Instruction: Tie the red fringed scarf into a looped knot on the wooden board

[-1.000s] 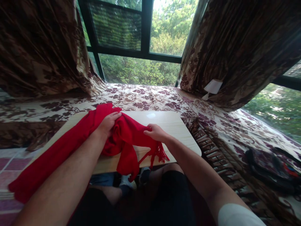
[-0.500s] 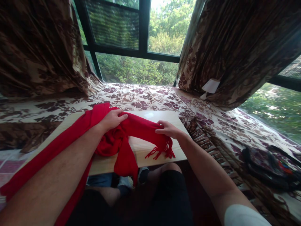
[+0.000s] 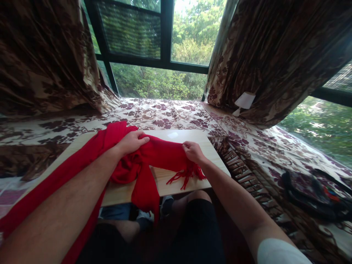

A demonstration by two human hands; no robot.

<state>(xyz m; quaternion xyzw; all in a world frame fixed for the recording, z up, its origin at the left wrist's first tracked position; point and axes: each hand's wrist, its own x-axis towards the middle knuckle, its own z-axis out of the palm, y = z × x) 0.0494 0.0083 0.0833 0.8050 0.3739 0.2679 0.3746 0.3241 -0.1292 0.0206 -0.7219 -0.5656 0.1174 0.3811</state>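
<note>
A long red scarf [image 3: 162,152] with a fringed end lies across a small light wooden table [image 3: 176,136] over my lap. My left hand [image 3: 132,142] grips a bunched part of the scarf near the table's middle. My right hand [image 3: 193,151] pinches the scarf just above its fringe [image 3: 187,175], holding a stretch of cloth taut between both hands. The rest of the scarf trails off the table's left side and down past my left forearm. One fold hangs over the near edge.
A floral cloth [image 3: 165,112] covers the seat around the table. Heavy brown patterned curtains [image 3: 275,55] hang left and right of a dark-framed window [image 3: 165,36]. A dark bag [image 3: 313,190] lies at the right. My legs and socked feet [image 3: 143,216] show under the table.
My right hand pulled the fringed end out to the right and set it lower on the table. The stretch between my hands flattened. My left hand shifted slightly right.
</note>
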